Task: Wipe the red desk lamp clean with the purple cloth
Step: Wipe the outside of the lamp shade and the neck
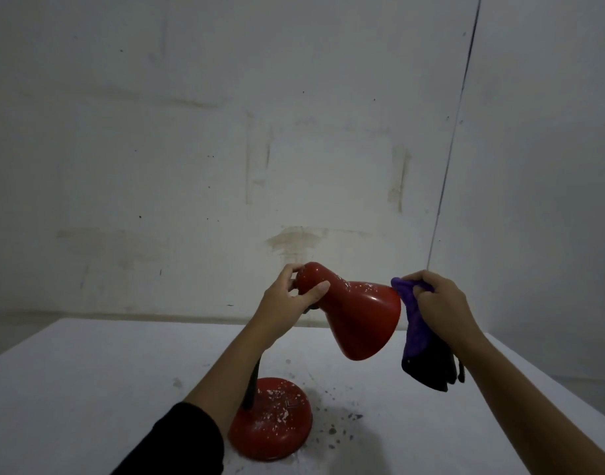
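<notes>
The lamp stands on the desk, its round base near the front edge and its shade tipped sideways, mouth facing right. The left hand grips the narrow rear end of the shade, thumb across the front. The right hand clutches the bunched cloth just beside the shade's rim, touching it at the top edge; the cloth's dark lower part hangs free above the desk.

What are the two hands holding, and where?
Left hand grips the red metal desk lamp by its shade's narrow top; right hand bunches the purple cloth's upper end.
</notes>
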